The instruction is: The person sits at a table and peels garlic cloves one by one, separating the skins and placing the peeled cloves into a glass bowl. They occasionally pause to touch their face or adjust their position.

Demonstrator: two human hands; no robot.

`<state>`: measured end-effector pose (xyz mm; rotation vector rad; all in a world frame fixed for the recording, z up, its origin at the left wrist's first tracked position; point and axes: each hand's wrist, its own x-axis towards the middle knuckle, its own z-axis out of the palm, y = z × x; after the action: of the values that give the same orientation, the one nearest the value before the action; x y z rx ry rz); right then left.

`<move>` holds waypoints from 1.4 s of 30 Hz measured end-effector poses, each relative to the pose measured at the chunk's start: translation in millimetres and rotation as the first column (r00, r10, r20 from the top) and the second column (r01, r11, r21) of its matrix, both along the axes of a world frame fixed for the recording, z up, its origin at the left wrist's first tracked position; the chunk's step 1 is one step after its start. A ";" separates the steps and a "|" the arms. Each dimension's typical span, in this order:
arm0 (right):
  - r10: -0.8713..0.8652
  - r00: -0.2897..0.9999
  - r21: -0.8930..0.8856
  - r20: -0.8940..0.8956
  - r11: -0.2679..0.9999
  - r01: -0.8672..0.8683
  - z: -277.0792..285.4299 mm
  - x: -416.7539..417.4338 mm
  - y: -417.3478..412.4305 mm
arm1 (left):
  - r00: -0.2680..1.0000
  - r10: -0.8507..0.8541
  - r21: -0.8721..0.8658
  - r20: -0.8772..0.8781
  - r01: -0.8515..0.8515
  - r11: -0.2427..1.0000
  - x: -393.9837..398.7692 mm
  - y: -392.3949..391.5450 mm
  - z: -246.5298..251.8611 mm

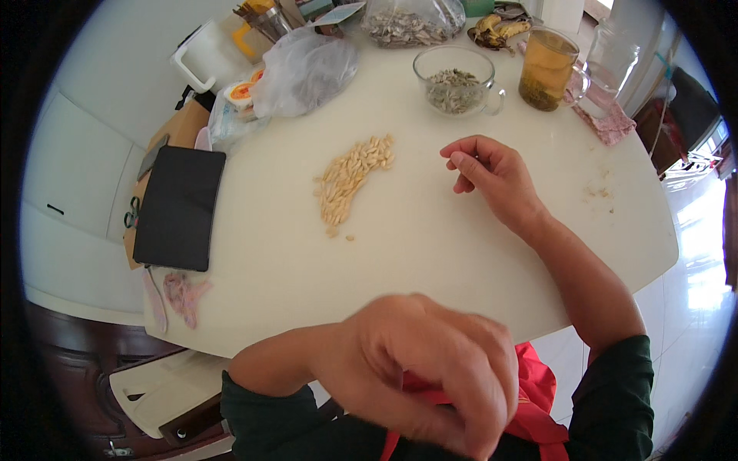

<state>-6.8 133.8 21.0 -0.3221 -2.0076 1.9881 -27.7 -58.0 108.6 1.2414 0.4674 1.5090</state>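
Note:
On the pale tabletop lies a loose pile of cream-coloured seeds, with a couple of single seeds at its lower end. My right hand rests on the table to the right of the pile, its fingers curled and the thumb near the forefinger; whether it holds something small cannot be told. Close to the camera, raised above the table's near edge, is my left hand, bent at the wrist with its fingers curled; its fingertips are partly hidden. Beyond my right hand stands a clear glass cup with greyish seeds or husks in it.
A glass mug of amber drink, a pink cloth and a clear jar stand back right. Behind are a bag of grey seeds or husks, banana peels and a plastic bag. A black tablet-like case lies left.

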 end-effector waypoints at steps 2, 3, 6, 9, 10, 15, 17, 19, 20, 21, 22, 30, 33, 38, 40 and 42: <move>-0.008 1.000 0.001 0.005 1.000 0.008 2.0 1.3 2.5 | 0.994 -0.091 0.173 -0.056 0.099 0.980 -0.3 7.3 0.5; -0.009 1.000 0.008 0.007 1.000 0.009 2.6 0.9 2.8 | 0.995 -0.086 0.294 -0.047 0.096 0.951 4.3 13.5 -5.3; -0.026 0.999 0.019 0.033 1.000 0.025 2.1 0.6 4.8 | 0.993 -0.015 0.283 -0.121 0.049 0.958 0.9 8.2 1.5; -0.033 0.999 0.025 0.041 0.999 0.032 2.0 2.3 7.6 | 0.986 0.049 0.224 -0.162 -0.012 0.974 -0.7 0.4 8.5; -0.027 0.999 0.025 0.038 0.999 0.026 2.2 1.8 6.2 | 0.984 0.071 0.224 -0.162 -0.033 0.974 0.3 -2.9 10.5; -0.007 1.000 0.050 0.028 0.999 0.006 3.8 2.8 4.9 | 0.991 0.037 0.143 -0.126 -0.019 0.989 3.1 -11.7 15.3; -0.012 1.000 0.054 0.024 0.998 0.010 4.6 5.0 6.1 | 0.996 0.018 0.077 -0.086 -0.011 0.997 3.9 -13.6 15.9; -0.006 1.000 0.057 0.026 0.998 0.005 6.7 3.9 2.5 | 0.997 0.038 0.064 -0.064 -0.034 0.997 4.9 -16.3 15.3; -0.002 1.000 0.055 0.020 0.999 0.000 6.1 3.8 1.9 | 0.997 0.071 0.289 -0.002 -0.068 0.955 9.0 -5.7 3.2; 0.000 1.000 0.055 0.014 0.998 0.000 5.5 3.6 2.9 | 0.995 0.073 0.498 0.073 -0.100 0.862 12.9 6.6 -6.8; 0.001 1.000 0.056 0.007 0.998 -0.002 4.6 3.6 3.7 | 0.996 0.071 0.488 0.047 -0.085 0.869 10.2 4.8 -7.9; -0.001 1.000 0.078 0.012 0.997 0.000 5.0 4.7 5.4 | 0.990 0.130 0.220 -0.061 -0.113 0.969 7.7 -10.3 8.6; -0.001 1.000 0.086 0.019 0.996 -0.001 6.0 4.2 4.9 | 0.994 0.107 0.314 -0.035 -0.091 0.945 8.1 -6.7 3.3; 0.007 1.000 0.080 0.010 0.997 -0.007 4.6 3.9 6.1 | 0.990 0.134 0.232 -0.040 -0.121 0.965 10.2 -9.7 7.3; 0.001 1.000 0.097 0.005 0.995 -0.001 4.9 4.8 5.7 | 0.991 0.119 0.233 -0.059 -0.103 0.967 8.3 -9.8 7.1; 0.005 1.000 0.110 0.009 0.994 -0.006 4.7 4.2 5.5 | 0.993 0.113 0.325 -0.031 -0.096 0.941 9.7 -5.8 1.4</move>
<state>-2.7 139.3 25.7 -0.3012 -2.1155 1.8739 -18.0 -63.8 110.0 1.5314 0.3294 1.6963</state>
